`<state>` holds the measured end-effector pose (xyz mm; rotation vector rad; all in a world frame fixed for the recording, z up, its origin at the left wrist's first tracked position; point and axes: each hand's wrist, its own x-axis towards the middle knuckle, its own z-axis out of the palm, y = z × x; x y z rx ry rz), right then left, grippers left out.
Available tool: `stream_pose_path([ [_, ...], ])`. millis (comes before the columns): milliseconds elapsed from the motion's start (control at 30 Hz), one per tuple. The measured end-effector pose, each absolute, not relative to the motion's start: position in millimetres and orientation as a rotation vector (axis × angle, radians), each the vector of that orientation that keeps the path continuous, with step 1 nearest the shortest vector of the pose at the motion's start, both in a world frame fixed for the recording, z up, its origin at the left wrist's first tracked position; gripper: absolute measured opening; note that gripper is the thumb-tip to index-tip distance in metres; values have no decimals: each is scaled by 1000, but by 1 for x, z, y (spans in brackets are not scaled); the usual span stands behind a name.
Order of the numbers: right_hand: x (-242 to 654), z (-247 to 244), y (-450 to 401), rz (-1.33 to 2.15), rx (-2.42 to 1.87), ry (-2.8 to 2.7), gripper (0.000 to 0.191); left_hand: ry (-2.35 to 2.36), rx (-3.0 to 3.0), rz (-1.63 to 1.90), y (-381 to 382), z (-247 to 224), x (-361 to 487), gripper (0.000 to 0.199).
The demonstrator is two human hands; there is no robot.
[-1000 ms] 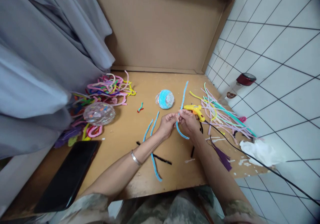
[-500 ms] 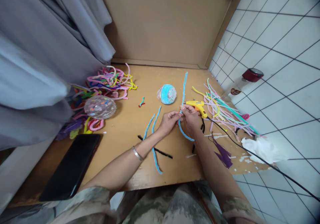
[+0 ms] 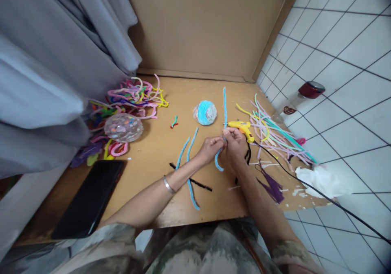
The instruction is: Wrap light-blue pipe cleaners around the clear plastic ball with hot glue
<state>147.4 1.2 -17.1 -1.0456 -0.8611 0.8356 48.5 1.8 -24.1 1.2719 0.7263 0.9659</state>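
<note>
A blue pipe cleaner (image 3: 225, 107) runs up from between my fingertips, its lower end curling down below them. My left hand (image 3: 213, 147) pinches it, the fingers closed. Right beside it, my right hand (image 3: 234, 143) is closed on the same pipe cleaner, thumb and index finger near its middle. Just beyond the right hand lies a yellow glue gun (image 3: 241, 126). Behind the hands rests a clear ball (image 3: 210, 113) with a blue band wound round it. Two more blue pipe cleaners (image 3: 192, 143) lie by my left forearm, crossing a black pipe cleaner (image 3: 200, 184).
At left are a heap of coloured pipe cleaners (image 3: 134, 97), a clear ball-like object (image 3: 124, 127) and a black phone (image 3: 90, 198). On the right lie loose pipe cleaners (image 3: 275, 133), a purple tassel (image 3: 271, 186), white tissue (image 3: 320, 182), a red-lidded jar (image 3: 301, 99) and the glue gun's cord (image 3: 305, 187).
The pipe cleaner now stands straighter above my hands, and its lower end has swung left and shows a shorter curl. Both hands stay together in nearly the same place.
</note>
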Motion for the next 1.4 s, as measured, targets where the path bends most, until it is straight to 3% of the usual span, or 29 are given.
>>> stream_pose_path([
  [167, 151, -17, 3, 1002, -975, -800, 26, 697, 1311, 979, 5, -29, 46, 26],
  [367, 151, -19, 6, 895, -973, -746, 21, 682, 1324, 988, 2, -29, 49, 33],
  [733, 152, -12, 5, 1020, -995, -768, 18, 757, 1326, 1044, -2, -26, 49, 27],
  [1133, 142, -11, -2, 815, -982, -776, 21, 787, 1290, 1071, -2, -25, 52, 19],
  [1400, 146, -7, -4, 661, -1118, -883, 18, 745, 1349, 1048, -5, -22, 49, 26],
])
